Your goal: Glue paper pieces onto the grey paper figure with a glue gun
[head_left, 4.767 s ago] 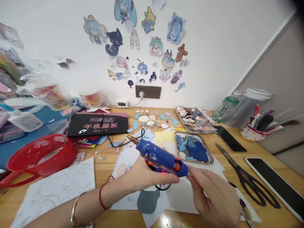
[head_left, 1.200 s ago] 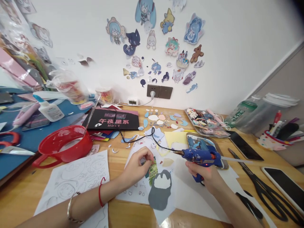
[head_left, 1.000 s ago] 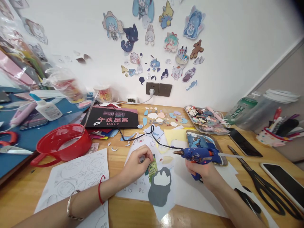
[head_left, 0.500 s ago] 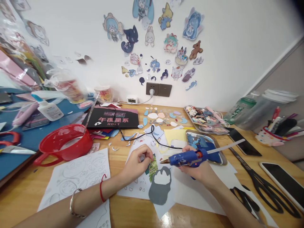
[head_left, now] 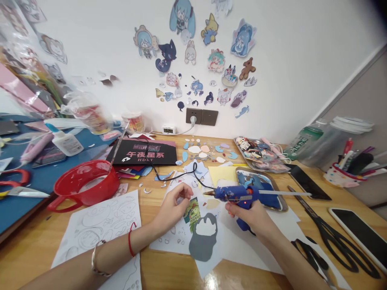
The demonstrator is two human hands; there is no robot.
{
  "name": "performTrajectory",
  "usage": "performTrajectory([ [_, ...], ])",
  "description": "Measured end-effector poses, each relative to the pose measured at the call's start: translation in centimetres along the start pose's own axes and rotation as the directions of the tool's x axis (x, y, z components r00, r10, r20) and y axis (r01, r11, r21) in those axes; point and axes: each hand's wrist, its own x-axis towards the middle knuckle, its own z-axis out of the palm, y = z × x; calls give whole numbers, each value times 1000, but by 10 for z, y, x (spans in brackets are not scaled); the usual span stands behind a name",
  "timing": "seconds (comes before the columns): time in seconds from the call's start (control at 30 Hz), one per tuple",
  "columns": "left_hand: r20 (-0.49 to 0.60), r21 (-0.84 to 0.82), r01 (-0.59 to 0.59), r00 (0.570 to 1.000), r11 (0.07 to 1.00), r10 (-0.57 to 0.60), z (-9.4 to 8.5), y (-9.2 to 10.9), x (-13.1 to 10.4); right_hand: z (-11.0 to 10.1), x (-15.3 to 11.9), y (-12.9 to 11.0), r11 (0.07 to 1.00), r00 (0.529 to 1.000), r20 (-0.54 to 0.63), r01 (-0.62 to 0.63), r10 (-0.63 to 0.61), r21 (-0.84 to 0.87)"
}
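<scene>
My right hand (head_left: 254,215) grips the handle of a blue hot glue gun (head_left: 232,193), its brass nozzle pointing left. A white glue stick (head_left: 282,193) sticks out of its back, and a small red light glows on its side. My left hand (head_left: 174,204) hovers left of the nozzle, fingers loosely curled, thumb apart from them; nothing shows in it. Just beside its fingertips is a small green printed picture (head_left: 192,211). Below that lies a dark grey paper cutout (head_left: 203,241) with a white patch, on white paper sheets (head_left: 236,245).
A red cup (head_left: 84,183) and a sheet of pencil drawings (head_left: 102,225) are on the left. Black scissors (head_left: 329,237), phones (head_left: 310,181) and a pen holder (head_left: 344,175) are on the right. The gun's black cord (head_left: 175,176) crosses the back. Small paper pieces (head_left: 204,149) lie near the wall.
The glue gun has levelled out, with its back end dropping and its nozzle rising slightly. My left thumb and fingers have come apart from a pinch. The view has shifted a little.
</scene>
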Motion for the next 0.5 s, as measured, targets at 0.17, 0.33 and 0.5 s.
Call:
performTrajectory([
  [0.17,20,-25,-5,1000,1000,6,0,-3,1,-8,2,4,961,977,198,-123,73,249],
  [0.33,19,-44,-12,1000,999,12,0,-6,1,-10,4,8,948,981,191,-70,10,311],
  [0.5,19,-63,-4,1000,998,5,1,-6,0,-6,7,13,937,990,141,-49,0,345],
])
